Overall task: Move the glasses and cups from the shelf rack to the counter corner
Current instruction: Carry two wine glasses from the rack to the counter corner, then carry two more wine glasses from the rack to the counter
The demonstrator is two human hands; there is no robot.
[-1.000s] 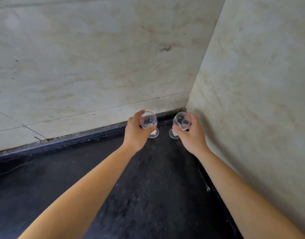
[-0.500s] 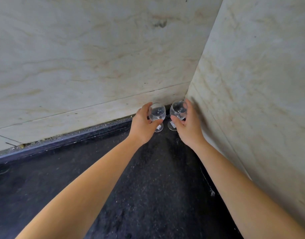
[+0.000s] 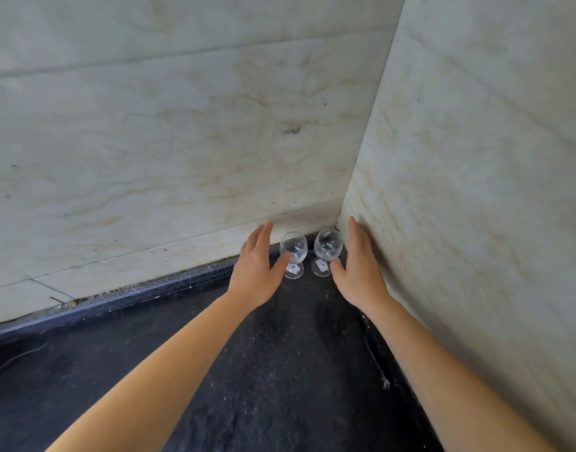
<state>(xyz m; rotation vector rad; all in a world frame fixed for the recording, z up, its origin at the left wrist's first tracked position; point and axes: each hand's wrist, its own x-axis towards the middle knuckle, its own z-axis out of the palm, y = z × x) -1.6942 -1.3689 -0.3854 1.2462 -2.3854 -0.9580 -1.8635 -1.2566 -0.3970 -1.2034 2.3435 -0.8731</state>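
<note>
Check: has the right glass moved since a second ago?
Yes. The right glass went deeper toward the wall corner and now stands on the counter, released.

I see a black, speckled counter (image 3: 280, 370) running into a corner where two pale marbled walls meet. Two small clear stemmed glasses stand upright on it, right at that corner: the left glass (image 3: 293, 254) and the right glass (image 3: 327, 252), side by side and just apart. Each foot carries a small white sticker. Pale grit dusts the dark surface.
</note>
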